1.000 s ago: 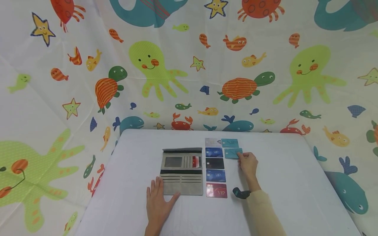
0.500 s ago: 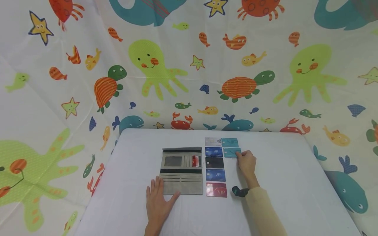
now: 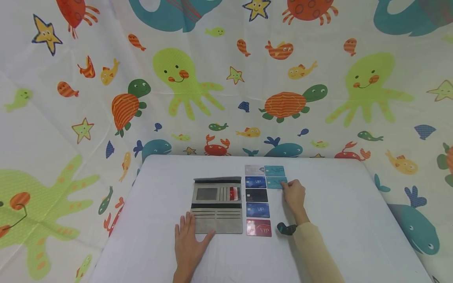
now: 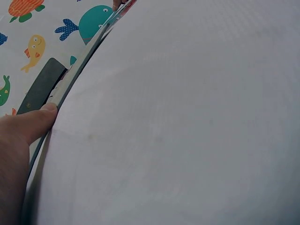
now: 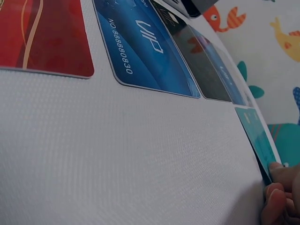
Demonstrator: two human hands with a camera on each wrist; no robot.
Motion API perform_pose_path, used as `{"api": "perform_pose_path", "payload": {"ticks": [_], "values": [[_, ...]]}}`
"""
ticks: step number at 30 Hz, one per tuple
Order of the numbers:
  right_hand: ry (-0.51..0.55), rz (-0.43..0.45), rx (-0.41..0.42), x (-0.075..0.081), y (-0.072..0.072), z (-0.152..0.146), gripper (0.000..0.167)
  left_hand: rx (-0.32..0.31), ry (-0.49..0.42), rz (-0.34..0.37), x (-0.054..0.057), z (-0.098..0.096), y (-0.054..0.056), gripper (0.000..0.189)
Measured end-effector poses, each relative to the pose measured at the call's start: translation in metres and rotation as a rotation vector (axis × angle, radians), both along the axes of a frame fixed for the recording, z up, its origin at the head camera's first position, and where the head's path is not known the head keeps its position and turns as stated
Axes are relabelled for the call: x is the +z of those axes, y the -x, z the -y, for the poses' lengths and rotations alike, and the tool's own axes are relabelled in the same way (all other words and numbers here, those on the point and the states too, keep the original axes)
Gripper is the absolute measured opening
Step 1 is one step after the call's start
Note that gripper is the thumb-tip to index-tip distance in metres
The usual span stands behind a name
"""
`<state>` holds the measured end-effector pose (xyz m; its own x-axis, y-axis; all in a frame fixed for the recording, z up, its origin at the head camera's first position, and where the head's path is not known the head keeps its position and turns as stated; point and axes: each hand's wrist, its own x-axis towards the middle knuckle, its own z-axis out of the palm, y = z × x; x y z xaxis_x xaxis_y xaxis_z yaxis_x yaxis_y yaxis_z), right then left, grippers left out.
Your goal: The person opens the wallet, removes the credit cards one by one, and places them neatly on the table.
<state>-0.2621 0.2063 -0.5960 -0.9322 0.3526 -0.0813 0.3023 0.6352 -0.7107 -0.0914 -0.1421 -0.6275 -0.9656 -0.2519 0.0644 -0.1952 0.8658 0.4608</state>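
Observation:
My right hand [image 3: 295, 196] pinches the right end of a teal VIP card [image 3: 274, 182], thumb on top and fingers beneath in the right wrist view. That end sits slightly raised off the white cloth, and its left end lies right beside the upper blue card [image 3: 255, 182]. A second teal card [image 3: 274, 170] lies just behind it. My left hand [image 3: 188, 241] rests with fingers spread over the lower left corner of an unfolded grey wallet [image 3: 219, 226], its thumb on the near edge. In one of the wallet's upper slots stands a red card [image 3: 232, 193].
Right of the wallet, a column of cards runs from a silver one [image 3: 253, 170] at the back through a black card [image 3: 256, 195] and a lower blue card [image 3: 257, 210] to a red VIP card [image 3: 258, 227] in front. Behind the table [image 3: 159, 188] hangs a sea-animal cloth [image 3: 212, 106].
My right hand has slid the teal card slightly left, closing the small gap to the upper blue card. The left hand and wallet have stayed in place.

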Motion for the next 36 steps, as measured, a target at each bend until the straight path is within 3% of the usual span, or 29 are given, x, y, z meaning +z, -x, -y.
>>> {"api": "perform_pose_path", "payload": {"ticks": [12, 22, 36], "values": [[-0.059, 0.003, 0.002, -0.001, 0.000, 0.001, 0.031, 0.000, -0.011, 0.012, 0.002, 0.000, 0.000, 0.104], [-0.062, -0.028, -0.007, -0.008, -0.001, -0.001, 0.039, 0.003, -0.020, 0.011, 0.002, 0.000, -0.001, 0.104], [-0.025, -0.076, 0.012, 0.004, -0.009, 0.008, 0.030, 0.007, -0.018, 0.021, 0.003, 0.000, -0.001, 0.103]]}}
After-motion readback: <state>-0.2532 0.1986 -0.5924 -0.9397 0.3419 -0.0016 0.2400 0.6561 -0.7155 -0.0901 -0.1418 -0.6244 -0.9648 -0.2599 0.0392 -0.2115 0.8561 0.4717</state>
